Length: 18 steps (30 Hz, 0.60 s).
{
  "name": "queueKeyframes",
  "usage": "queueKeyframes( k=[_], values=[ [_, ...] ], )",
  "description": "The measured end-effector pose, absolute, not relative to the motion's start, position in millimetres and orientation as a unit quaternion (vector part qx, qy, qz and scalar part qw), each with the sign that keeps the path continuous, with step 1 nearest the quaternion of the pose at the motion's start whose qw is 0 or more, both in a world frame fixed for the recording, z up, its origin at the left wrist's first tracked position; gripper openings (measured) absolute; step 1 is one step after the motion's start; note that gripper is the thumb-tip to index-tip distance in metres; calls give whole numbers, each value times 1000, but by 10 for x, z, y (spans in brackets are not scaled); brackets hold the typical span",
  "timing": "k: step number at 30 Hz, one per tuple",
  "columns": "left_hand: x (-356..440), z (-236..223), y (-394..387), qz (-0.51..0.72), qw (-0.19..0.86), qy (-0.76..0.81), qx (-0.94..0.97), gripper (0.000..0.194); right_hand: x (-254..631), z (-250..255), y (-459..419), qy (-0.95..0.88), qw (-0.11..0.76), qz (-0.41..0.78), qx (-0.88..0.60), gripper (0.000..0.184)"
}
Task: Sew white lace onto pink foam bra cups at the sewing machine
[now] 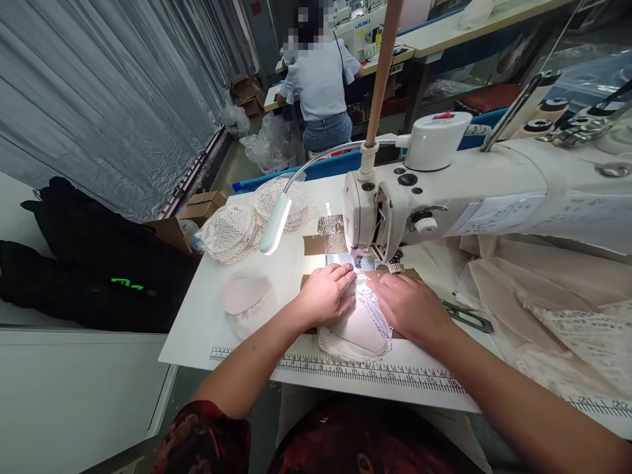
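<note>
A pale lace-edged fabric piece (356, 327) lies on the table under the needle area of a white sewing machine (368, 217). My left hand (328, 294) rests flat on its left side, fingers stretched toward the presser foot. On the right edge, along the lace trim, lies my right hand (407, 303), its fingers extended and pressing the cloth down. The lamp lights the fabric between both hands. The fingertips sit close in front of the needle, and the stitching point itself is partly hidden.
Stacks of lace pieces (231, 232) and a pale cut piece (247, 296) lie left of the machine. A lamp (276, 224) on a bendy neck hangs over the table. Dark green snips (467, 317) and beige lace fabric (523, 283) are at right. A co-worker (320, 82) sits beyond.
</note>
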<state>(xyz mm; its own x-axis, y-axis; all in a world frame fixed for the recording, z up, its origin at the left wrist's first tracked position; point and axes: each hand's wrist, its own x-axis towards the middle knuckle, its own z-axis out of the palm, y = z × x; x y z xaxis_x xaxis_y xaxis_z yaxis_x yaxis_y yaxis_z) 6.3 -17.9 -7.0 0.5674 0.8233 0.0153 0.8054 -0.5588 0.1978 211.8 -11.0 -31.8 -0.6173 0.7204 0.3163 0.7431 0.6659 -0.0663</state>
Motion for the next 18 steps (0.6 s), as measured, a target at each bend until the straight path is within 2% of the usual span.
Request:
queueKeyframes(
  k=[11, 18],
  values=[
    [-47, -41, 25, 39, 78, 405, 910, 54, 2067, -369, -90, -892, 189, -28, -410, 30],
    [-177, 23, 99, 28, 87, 377, 922, 51, 2080, -313, -101, -903, 204, 37, -375, 28]
  ],
)
